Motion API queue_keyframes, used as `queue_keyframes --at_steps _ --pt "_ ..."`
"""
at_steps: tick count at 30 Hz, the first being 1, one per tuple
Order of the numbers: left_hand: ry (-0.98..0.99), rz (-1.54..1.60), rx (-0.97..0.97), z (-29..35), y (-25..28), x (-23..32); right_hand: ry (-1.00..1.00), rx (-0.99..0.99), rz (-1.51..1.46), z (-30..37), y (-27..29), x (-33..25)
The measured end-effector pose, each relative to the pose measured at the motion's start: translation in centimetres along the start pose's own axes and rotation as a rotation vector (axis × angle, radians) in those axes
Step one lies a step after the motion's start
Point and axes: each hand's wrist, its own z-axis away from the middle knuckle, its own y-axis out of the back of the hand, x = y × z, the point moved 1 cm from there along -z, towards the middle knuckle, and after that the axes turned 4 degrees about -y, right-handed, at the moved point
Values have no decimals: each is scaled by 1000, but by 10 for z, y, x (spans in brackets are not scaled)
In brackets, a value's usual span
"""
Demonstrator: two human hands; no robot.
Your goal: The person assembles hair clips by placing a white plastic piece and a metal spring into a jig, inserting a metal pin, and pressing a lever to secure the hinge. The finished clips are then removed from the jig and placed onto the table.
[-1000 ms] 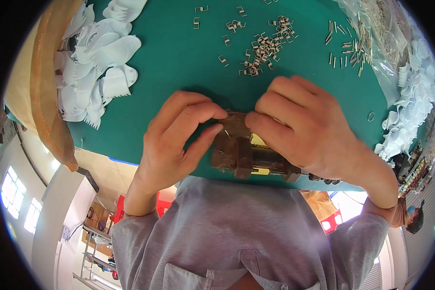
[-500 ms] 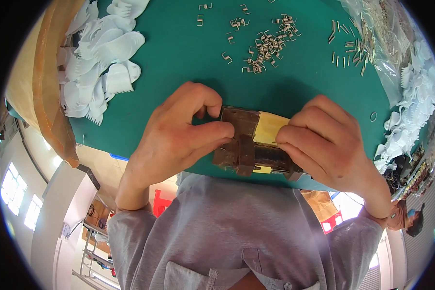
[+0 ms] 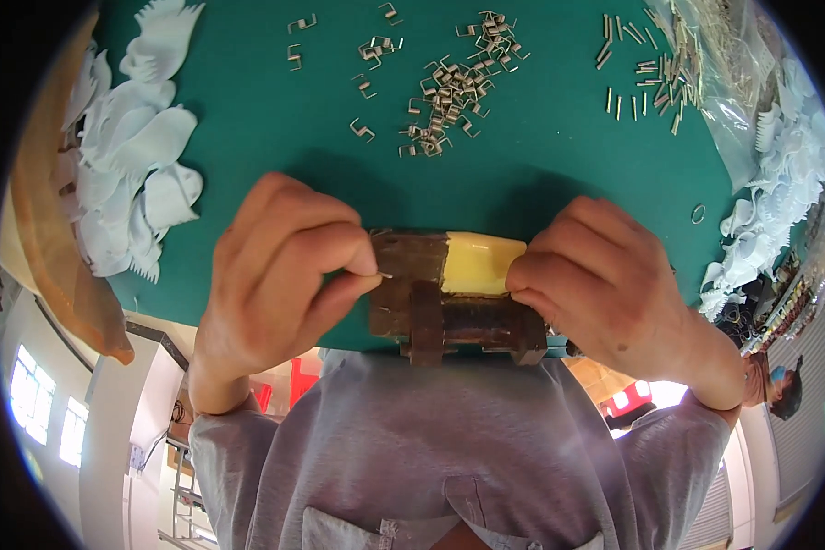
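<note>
A brown block-like fixture (image 3: pixel 426 312) with a yellow inset (image 3: pixel 481 264) lies at the table's near edge, in front of my body. At its left edge my left hand (image 3: pixel 289 275) is closed in a pinch, and the tip of a thin metal pin (image 3: pixel 386 275) pokes out between thumb and forefinger. My right hand (image 3: pixel 605 280) is also pinched, its fingertips at the right end of the yellow inset. Whatever those right fingers hold, if anything, is hidden.
On the green table (image 3: pixel 257 137) lie a pile of small bent metal springs (image 3: pixel 454 92), loose metal pins (image 3: pixel 674 82), a ring (image 3: pixel 698 214) and white toothed plastic pieces (image 3: pixel 147 137) at left. More white pieces and a clear plastic bag (image 3: pixel 733 101) lie at right.
The view has shifted, so the table's contents sit farther left. My left fingertips have drawn back from over the brown fixture to its left edge; my right hand has moved slightly right along it.
</note>
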Motion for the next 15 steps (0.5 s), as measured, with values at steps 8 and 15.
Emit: queue_keyframes --at_steps 8,15 --pt "111 99 136 4 -13 -13 53 -75 66 -5 1 0" --pt "131 79 124 2 -15 -14 128 -127 22 -12 -3 3"
